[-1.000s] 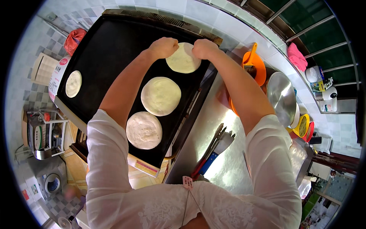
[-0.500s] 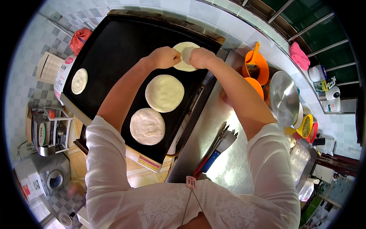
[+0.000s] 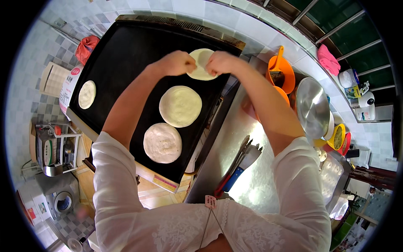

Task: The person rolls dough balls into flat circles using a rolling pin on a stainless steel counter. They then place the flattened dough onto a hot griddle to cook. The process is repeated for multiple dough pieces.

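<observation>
A pale round of flatbread dough (image 3: 200, 59) lies at the far right end of a black griddle (image 3: 138, 54). My left hand (image 3: 178, 63) is closed at its left edge, fingers curled into a pinch. Opposite it, my right hand (image 3: 222, 64) pinches the right edge, its fingers bent inward. Just nearer on the griddle is a larger pale dough round (image 3: 180, 106), and touching its lower edge is a browner one (image 3: 163, 143). A smaller round (image 3: 87, 95) rests alone near the griddle's left end.
Right of the griddle is a metal counter (image 3: 218, 155) with knives and a wide scraper (image 3: 244, 161). Farther right stand an orange container (image 3: 287, 71) with a scoop, a large steel bowl (image 3: 312, 109) and small yellow and red bowls. A tiled wall (image 3: 247, 31) closes the back.
Both hands stay at the far dough round's edges, and the right fingers have shifted slightly toward the near side. The whole view has tilted a little; the other rounds keep their places.
</observation>
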